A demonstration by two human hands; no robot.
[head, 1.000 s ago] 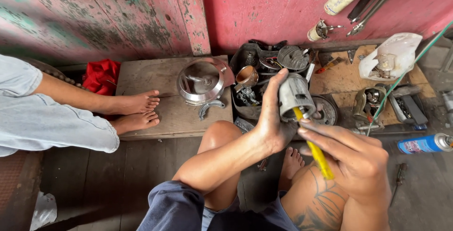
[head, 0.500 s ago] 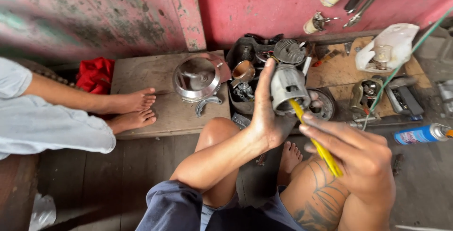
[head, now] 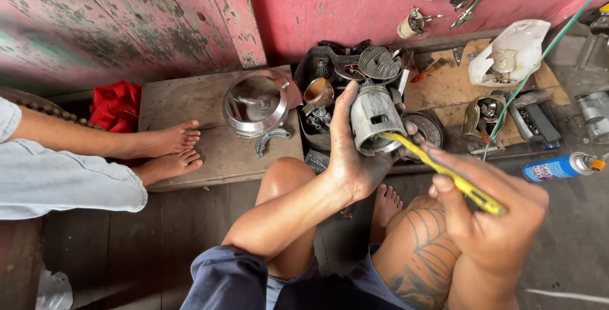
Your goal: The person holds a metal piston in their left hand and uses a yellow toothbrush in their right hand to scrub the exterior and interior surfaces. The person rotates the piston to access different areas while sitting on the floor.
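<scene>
Left hand (head: 355, 158) wrapped around a grimy silver metal cylinder (head: 375, 116), upright above the knees. Right hand (head: 491, 221) clamped on a yellow tool (head: 444, 172), tip touching the cylinder's lower edge.

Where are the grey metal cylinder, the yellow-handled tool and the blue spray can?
grey metal cylinder (head: 374, 116), head view, on its side wall.
yellow-handled tool (head: 444, 174), head view, mid handle.
blue spray can (head: 552, 168), head view, can body.
</scene>
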